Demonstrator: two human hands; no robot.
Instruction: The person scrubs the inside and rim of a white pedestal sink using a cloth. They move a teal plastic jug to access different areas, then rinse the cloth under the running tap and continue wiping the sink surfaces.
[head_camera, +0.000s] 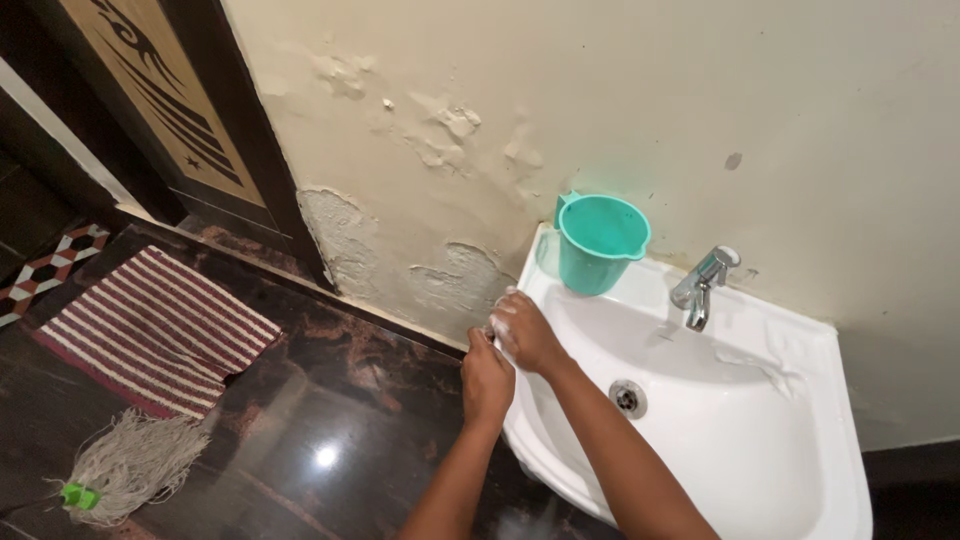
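— What's nearest to you?

— Your two forearms, coming up from the bottom edge. Your left hand (487, 378) sits at the outer left rim of the white wall-hung basin (790, 440), fingers curled down over the edge. Your right hand (525, 330) lies just above it, touching it, palm down on the rim with the fingers bent. Something small and pale shows between the fingertips — I cannot tell what it is, nor whether either hand is pinching it.

— And inside the basin?

— A round metal drain (627, 398) low in the bowl, right of your right forearm. Streaks of foam lie on the far right slope.

— Further back?

— A teal plastic mug (600, 242) stands upright on the basin's back left corner, near your right hand but apart from it. A chrome tap (703, 283) rises from the back ledge, its spout aimed into the bowl. Behind both, the cream wall (640, 110) is blistered and peeling.

— On the floor?

— Off to your left, a grey string mop head (130, 462) with a green collar lies on the dark polished floor (330, 400). Beyond it lies a red-and-white striped mat (155, 330) — and past that a dark wooden door frame (215, 130).
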